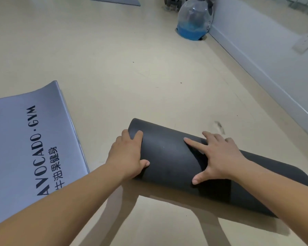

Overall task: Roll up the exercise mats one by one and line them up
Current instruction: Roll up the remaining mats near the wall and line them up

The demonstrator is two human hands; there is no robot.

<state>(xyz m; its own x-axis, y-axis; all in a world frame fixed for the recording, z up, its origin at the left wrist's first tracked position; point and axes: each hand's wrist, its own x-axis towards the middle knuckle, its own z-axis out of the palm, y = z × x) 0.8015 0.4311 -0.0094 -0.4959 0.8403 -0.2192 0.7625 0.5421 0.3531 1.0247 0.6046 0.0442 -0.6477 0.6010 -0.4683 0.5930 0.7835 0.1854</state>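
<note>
A grey mat (16, 139) lies flat on the floor (114, 68) at the left. Near it, the left hand (126, 157) holds the left end of the black mat (169, 157); its grip is closed, fingers over the top, thumb on the near side. This mat is rolled and lies on the floor in the middle. The right hand (220, 157) presses on it, its grip open, fingers spread straight. Far behind, a jug (192, 20) stands by the wall (256, 41).

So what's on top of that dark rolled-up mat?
The left hand grips one end of the dark grey rolled foam mat; the right hand lies flat, fingers spread. What they cover is hidden.
</note>
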